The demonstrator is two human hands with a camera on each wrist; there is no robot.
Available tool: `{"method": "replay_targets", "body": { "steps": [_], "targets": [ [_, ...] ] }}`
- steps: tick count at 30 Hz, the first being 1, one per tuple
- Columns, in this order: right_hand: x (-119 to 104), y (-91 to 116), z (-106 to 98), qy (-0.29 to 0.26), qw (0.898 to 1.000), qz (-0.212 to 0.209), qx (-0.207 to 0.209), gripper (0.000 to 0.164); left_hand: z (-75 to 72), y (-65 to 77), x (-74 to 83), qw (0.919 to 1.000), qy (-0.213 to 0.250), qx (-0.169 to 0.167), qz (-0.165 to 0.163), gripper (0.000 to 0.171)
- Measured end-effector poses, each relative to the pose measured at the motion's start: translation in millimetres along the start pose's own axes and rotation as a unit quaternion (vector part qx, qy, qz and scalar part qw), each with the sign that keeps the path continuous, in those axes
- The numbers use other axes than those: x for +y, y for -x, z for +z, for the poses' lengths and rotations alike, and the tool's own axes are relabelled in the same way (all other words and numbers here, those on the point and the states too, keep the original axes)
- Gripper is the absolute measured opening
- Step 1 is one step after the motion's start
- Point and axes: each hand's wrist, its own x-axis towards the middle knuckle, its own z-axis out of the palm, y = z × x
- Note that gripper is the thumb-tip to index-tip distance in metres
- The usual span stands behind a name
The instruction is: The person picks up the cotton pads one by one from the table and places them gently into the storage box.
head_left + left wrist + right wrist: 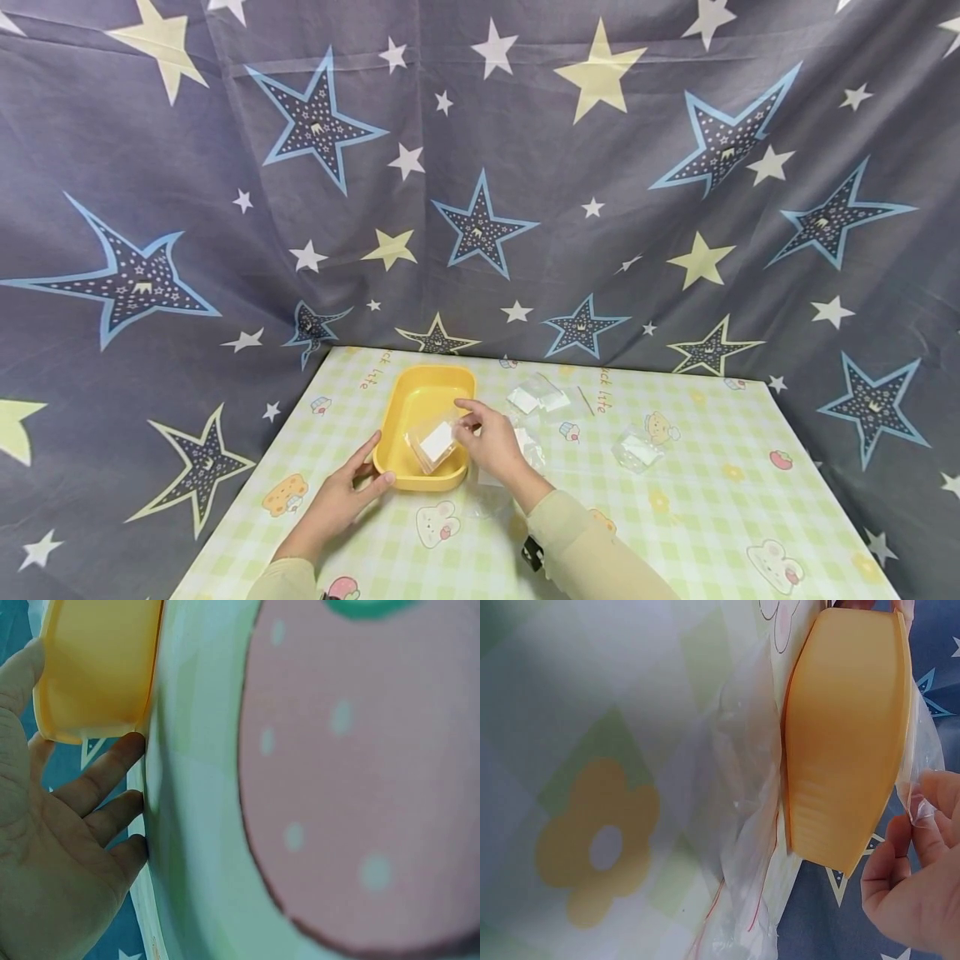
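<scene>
A yellow tray (420, 482) with raised walls stands on the table. At its near left corner my left hand (341, 500) holds the wall, with the thumb on the near side and fingers along the left side. In the left wrist view the tray (97, 675) lies between the thumb and forefinger of that hand (67, 817). Above the tray's right side my right hand (491, 442) pinches a clear plastic bag (435, 443) with a white label. The right wrist view shows the bag's edge (922, 750) between thumb and fingers of the hand (922, 877).
Several clear bags with white pieces (536, 393) lie right of the tray, some partly under my right forearm. Another bag (637, 451) lies further right. A checked cloth (720, 500) covers the table, and a star-patterned curtain (480, 125) hangs behind it.
</scene>
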Motion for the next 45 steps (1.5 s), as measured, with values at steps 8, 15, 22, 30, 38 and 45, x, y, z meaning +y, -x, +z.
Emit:
{"method": "replay_targets", "body": {
  "steps": [8, 15, 22, 30, 38, 45],
  "targets": [
    [0, 1, 4, 0.006, 1.0, -0.006, -0.005, 0.043, 0.3, -1.4, -3.4, 1.0, 0.001, 0.0, -0.004, 0.089],
    [-2, 0, 8, 0.012, 1.0, 0.003, -0.014, 0.043, 1.0, -1.2, -3.5, 1.0, 0.007, -0.001, -0.003, 0.088],
    [-5, 2, 10, 0.032, 0.999, 0.002, -0.017, 0.043, 0.9, -1.0, -2.9, 1.0, 0.005, 0.003, 0.006, 0.086],
    [-7, 2, 13, 0.038, 0.999, 0.006, -0.014, 0.042, 0.4, -1.1, -3.3, 0.9998, 0.011, 0.005, 0.013, 0.086],
    [-7, 4, 16, 0.038, 0.999, 0.017, -0.026, 0.042, 0.1, -0.6, -3.2, 0.9999, 0.011, 0.002, 0.009, 0.086],
    [-7, 5, 20, 0.077, 0.997, 0.006, -0.02, 0.039, 0.1, -0.1, -0.5, 0.9999, 0.011, 0.002, 0.008, 0.086]
  ]
}}
